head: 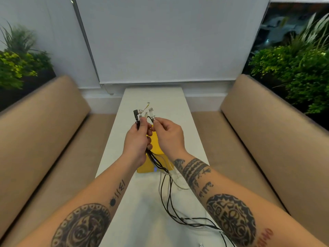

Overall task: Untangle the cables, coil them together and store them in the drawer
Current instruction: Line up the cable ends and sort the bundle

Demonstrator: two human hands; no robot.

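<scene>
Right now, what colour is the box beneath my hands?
Yellow; the small rectangular box shows best in the head view.

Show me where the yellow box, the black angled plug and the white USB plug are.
Yellow box (144,169): head view, its near left front corner.
Black angled plug (135,113): head view, the bend, above the left hand (136,142).
White USB plug (151,112): head view, its white body below the metal tip.

Tan sofas (44,122) — white blind (169,41), plants (293,68)

Left forearm (99,198), right forearm (210,186): dark tattoos, bands, round medallions.
</scene>
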